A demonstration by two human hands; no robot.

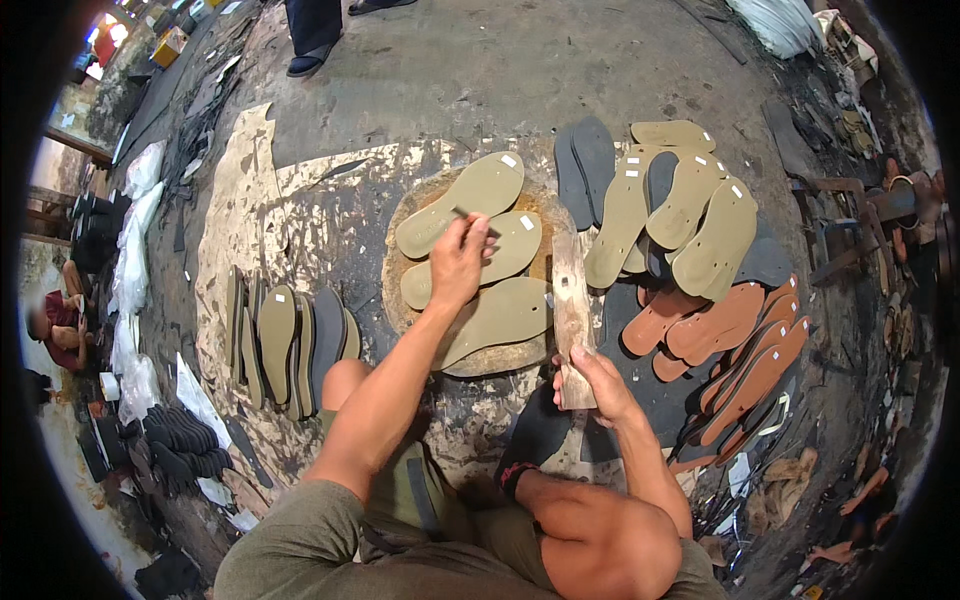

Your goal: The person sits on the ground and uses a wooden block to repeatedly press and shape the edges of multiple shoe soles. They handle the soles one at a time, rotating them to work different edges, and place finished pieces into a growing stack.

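Note:
Three olive-green sandal soles lie on a round wooden block (pixel 392 290): a far sole (pixel 470 195), a middle sole (pixel 515 240) and a near sole (pixel 500 320). Above the middle one, my left hand (pixel 460 262) is closed around a short dark rod, perhaps a punch (pixel 459 212), whose end sticks out past the fingers. Its lower end is hidden, so I cannot tell whether it touches the sole. My right hand (pixel 597 385) grips the near end of a worn flat wooden bar (pixel 572 300), which points away from me at the block's right side.
Stacked olive soles (pixel 715 240), dark soles (pixel 584 165) and reddish-brown soles (pixel 755 395) spread to the right. More soles stand on edge in a row (pixel 278 330) at left. Another person's foot (pixel 306 62) is at the far edge; a seated person (pixel 65 325) is far left.

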